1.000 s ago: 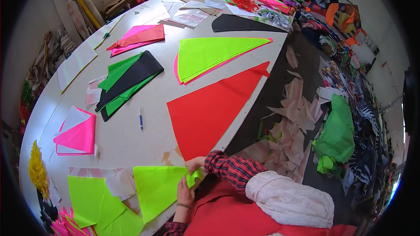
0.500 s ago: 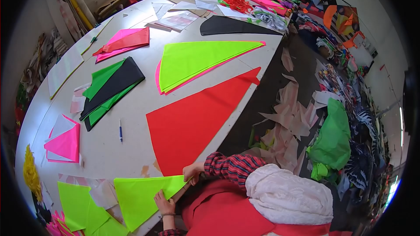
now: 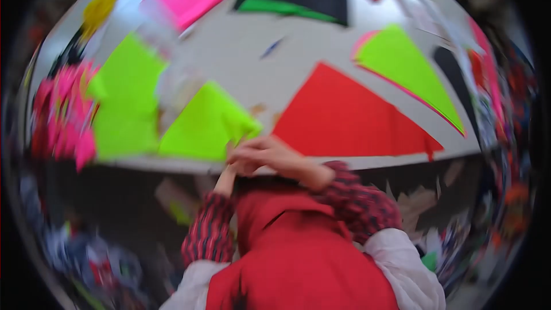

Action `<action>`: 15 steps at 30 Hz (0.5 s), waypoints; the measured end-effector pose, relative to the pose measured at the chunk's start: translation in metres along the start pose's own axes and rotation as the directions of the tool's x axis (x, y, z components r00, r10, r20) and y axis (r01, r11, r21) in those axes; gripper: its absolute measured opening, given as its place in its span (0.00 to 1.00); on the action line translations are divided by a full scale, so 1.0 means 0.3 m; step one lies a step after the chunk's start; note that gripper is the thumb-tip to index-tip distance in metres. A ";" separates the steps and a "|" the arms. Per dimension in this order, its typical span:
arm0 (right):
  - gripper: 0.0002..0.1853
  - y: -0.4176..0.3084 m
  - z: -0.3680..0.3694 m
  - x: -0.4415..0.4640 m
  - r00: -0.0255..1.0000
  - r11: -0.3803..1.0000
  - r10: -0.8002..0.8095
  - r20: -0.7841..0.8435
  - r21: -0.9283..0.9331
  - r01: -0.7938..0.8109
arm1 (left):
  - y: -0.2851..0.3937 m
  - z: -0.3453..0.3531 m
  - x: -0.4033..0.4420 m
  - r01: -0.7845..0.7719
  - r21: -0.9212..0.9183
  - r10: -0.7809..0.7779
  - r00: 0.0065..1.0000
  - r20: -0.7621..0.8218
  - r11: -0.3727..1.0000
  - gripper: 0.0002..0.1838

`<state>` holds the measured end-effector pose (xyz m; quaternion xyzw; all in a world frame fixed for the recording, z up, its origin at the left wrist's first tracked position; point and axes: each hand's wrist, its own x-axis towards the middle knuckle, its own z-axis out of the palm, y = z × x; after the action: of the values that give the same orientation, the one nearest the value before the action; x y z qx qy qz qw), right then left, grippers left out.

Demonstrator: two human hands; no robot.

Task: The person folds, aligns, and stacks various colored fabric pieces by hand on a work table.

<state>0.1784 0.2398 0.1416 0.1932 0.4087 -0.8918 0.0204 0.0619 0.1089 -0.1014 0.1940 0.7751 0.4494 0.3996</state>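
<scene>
In the head view, the left hand (image 3: 231, 166) and right hand (image 3: 268, 155) overlap at the right corner of a lime cloth (image 3: 198, 125) by the near edge of the table (image 3: 247, 72). Blur hides whether either grips it. A red cloth (image 3: 344, 120) lies just to its right.

The bare right hand (image 3: 267, 154) is seen overlapping the bare left hand (image 3: 231, 167) at the near right corner of a lime-green, roughly triangular fabric sheet (image 3: 201, 123); the grip is obscured by blur. Right of the hands, a large red triangular fabric sheet (image 3: 344, 117) is laid flat. Well beyond them, a slim blue pen (image 3: 272, 47) is noted on the pale, smooth-topped table (image 3: 241, 72).
</scene>
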 end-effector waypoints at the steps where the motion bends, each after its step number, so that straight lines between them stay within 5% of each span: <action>1: 0.13 -0.145 0.109 -0.092 0.991 0.999 0.005 0.133 -0.042 0.001 | -0.003 0.011 0.046 0.153 0.008 -0.151 0.984 -0.097 0.988 0.19; 2: 0.14 -0.199 0.177 -0.156 0.981 0.991 -0.041 0.191 -0.120 0.064 | -0.013 0.000 0.073 0.241 -0.018 -0.241 0.958 -0.157 0.970 0.20; 4: 0.11 -0.243 0.273 -0.197 0.750 0.902 -0.432 0.501 0.237 0.361 | -0.034 -0.018 0.111 0.209 -0.178 -0.238 0.957 -0.164 0.962 0.21; 8: 0.18 -0.283 0.320 -0.211 0.605 0.963 -0.269 0.749 0.202 0.178 | -0.024 -0.036 0.116 0.089 -0.339 -0.121 0.990 -0.076 0.936 0.19; 10: 0.07 -0.234 0.341 -0.171 0.748 0.917 -0.393 0.535 0.284 0.279 | -0.012 -0.045 0.121 0.073 -0.365 -0.088 0.996 -0.025 0.928 0.19; 12: 0.05 -0.201 0.261 -0.103 0.884 0.890 -0.365 0.292 -0.170 0.424 | 0.002 -0.054 0.111 0.062 -0.351 -0.069 0.998 -0.008 0.934 0.18; 14: 0.08 -0.063 0.070 0.136 0.856 0.686 -0.492 -0.160 -0.676 0.268 | 0.026 -0.061 0.106 0.032 -0.305 -0.036 0.999 -0.008 0.952 0.17; 15: 0.11 0.016 -0.057 0.273 0.837 0.702 -0.433 -0.336 -0.708 0.079 | 0.036 -0.053 0.105 0.026 -0.300 -0.028 1.000 -0.004 0.954 0.17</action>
<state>0.1093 0.2591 0.0985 0.3258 0.7155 -0.6015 -0.1420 0.0296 0.1266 -0.1018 0.1188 0.7021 0.5570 0.4274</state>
